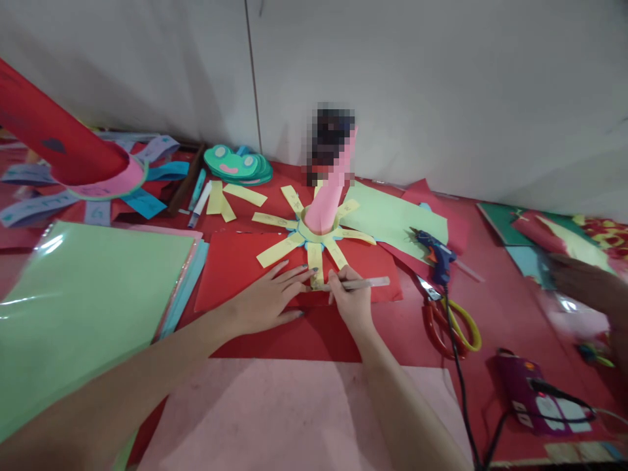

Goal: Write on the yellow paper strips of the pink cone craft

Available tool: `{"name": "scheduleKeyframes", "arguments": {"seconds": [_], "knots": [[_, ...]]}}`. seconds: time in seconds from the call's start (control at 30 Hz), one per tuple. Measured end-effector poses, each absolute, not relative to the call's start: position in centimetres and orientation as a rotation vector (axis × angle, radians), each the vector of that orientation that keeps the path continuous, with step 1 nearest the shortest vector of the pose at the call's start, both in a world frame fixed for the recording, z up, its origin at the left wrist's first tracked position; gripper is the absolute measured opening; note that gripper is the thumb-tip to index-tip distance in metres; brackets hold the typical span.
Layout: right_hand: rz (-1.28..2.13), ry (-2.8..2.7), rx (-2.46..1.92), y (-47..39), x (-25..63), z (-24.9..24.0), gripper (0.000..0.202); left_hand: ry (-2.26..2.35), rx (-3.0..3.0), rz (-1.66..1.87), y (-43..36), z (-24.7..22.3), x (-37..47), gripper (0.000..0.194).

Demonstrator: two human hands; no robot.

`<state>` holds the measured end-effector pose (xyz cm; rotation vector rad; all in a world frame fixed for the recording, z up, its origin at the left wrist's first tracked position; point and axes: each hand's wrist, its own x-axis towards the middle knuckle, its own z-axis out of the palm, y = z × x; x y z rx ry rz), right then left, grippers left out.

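Note:
In the middle of the head view stands a paper craft with a pink paper cone [330, 196] and yellow paper strips [279, 250] spread around its base like rays. My left hand [269, 297] lies flat, fingers stretched out, its fingertips at the strip nearest me. Closed around a pale pen [370, 283], my right hand [352, 301] rests beside that same strip, with the pen's tip end at the strip. Small marks show on several strips. Red paper [235, 275] lies beneath the craft.
Scissors [454, 327] and a blue glue gun [436, 255] with a cord lie right, near a purple power strip [544, 399]. Green sheets [98, 281] and a red paper tube [63, 131] are left. Frog cutouts [238, 165] lie behind. Another person's hand [579, 278] is far right.

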<state>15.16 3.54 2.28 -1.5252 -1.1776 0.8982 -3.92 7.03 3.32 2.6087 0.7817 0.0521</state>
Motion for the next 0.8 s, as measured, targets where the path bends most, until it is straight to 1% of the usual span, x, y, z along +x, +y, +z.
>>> {"name": "scheduleKeyframes", "arguments": {"seconds": [0.8], "knots": [[0.833,-1.156,-1.546,3.65,15.25,2.44,0.035,0.778,2.604,0.023,7.08,3.38,-3.88,0.035]]}}
